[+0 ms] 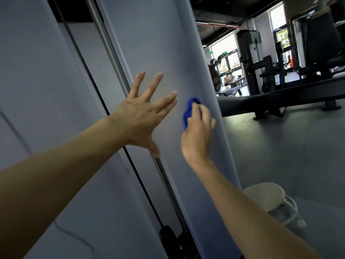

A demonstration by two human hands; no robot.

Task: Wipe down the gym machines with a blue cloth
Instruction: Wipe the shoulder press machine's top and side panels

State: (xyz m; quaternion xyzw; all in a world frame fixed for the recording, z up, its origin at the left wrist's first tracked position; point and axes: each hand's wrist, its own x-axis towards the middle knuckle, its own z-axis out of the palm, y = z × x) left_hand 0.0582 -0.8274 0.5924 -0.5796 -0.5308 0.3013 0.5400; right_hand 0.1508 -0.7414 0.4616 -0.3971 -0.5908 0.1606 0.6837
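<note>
right hand (197, 131) up against the tall grey panel (155, 43) of the gym machine, and there's the blue cloth (189, 111) bunched in its grip, fingers curled round it. the cloth is a deep, saturated blue, crumpled into a soft wad with rounded folds, most of it hidden behind the fingers, a lobe poking out above and to the left of the knuckles. it sits pressed against the panel near the panel's right edge, about mid-height in the view. the hand is a touch blurred.

left hand (143, 113) is spread wide, fingers straight and fanned, thumb pointing down, holding nothing. whether the palm actually touches the panel, can't tell from here. it sits just left of the cloth, a small gap between fingertips and blue.

left of the panel, a silver guide rod (112, 51) and a dark cable (78, 47) run up the frame. off to the right, a pale round stool (265, 195) on the grey floor (280, 146), and black weight machines (250, 58) further back by the bright windows (222, 53).
</note>
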